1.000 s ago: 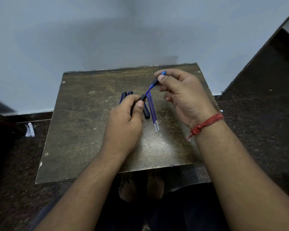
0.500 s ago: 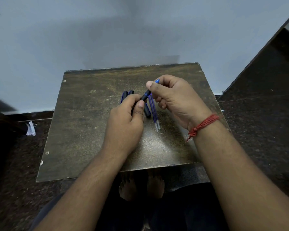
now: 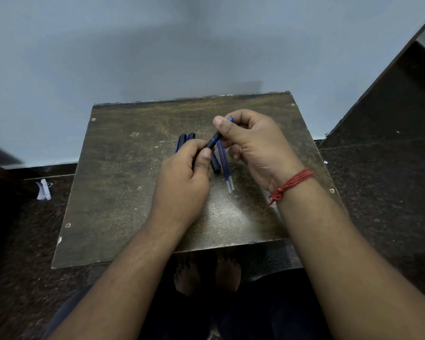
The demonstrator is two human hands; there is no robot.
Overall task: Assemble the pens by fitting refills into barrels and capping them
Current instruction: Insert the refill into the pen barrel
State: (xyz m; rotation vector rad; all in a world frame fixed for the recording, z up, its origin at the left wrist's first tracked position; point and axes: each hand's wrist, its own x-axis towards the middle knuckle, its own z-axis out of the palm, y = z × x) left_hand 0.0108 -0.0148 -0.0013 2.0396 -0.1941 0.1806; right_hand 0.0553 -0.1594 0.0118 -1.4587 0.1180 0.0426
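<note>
Place: looking like a plain room in a home (bare feet [image 3: 206, 273] showing below)
Evidence: worn low table [image 3: 123, 192] sitting against a painted wall [image 3: 157, 45], on dark speckled stone floor [image 3: 383, 187]

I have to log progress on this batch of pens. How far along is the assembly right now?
Early, by the look of it. No finished, capped pen can be made out. In hand: the left hand holds a black barrel while the right hand pinches the blue tip section at its mouth. Still left: two loose refills and a dark barrel beside them on the table, plus dark parts behind the left hand.
</note>
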